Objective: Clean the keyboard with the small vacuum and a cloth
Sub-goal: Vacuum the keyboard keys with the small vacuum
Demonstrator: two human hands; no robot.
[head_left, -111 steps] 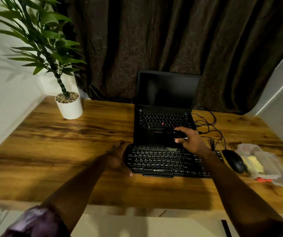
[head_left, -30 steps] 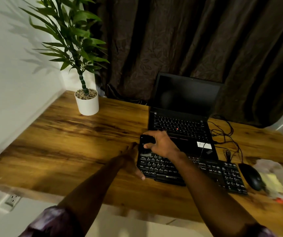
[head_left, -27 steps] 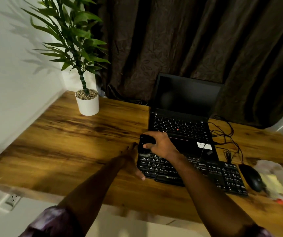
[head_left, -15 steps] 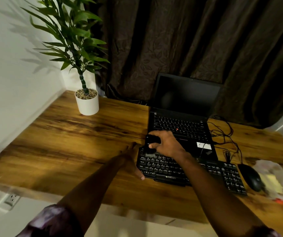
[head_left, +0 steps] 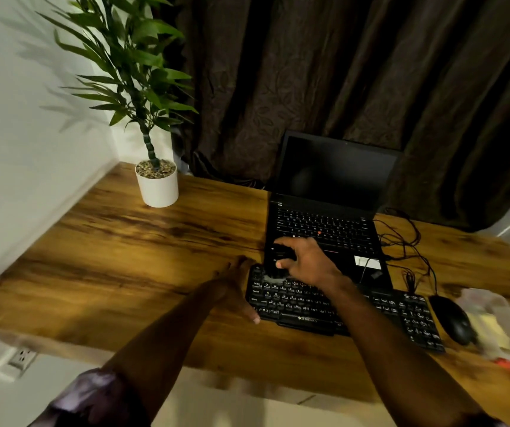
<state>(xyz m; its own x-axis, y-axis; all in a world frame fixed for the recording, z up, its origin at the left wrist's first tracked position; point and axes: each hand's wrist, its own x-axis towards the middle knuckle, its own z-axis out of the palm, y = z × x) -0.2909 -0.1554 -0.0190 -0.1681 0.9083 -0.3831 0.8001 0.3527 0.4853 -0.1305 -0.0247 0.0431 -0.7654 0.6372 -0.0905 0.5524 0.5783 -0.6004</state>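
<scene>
I can see the right hand [head_left: 306, 263] with its fingers curled round the small black hand vacuum [head_left: 276, 257], holding it tight; the vacuum's bottom end sits on the top left keys of the flat black keyboard [head_left: 296, 303]; there is a pale spot under it that I cannot make out. The keyboard lies on the brown wooden table [head_left: 124, 257], just in front of the open black laptop [head_left: 324, 223]; the right arm hides its middle part. The left hand [head_left: 235, 288] rests against the keyboard's left end with fingers out straight and holds nothing. A black mouse [head_left: 450, 318] sits just right of the keyboard; beside it a crinkly clear bag [head_left: 493, 306] is blurry and cut off by the edge; a yellow thing [head_left: 490, 331] shows inside, but I cannot tell what it is.
</scene>
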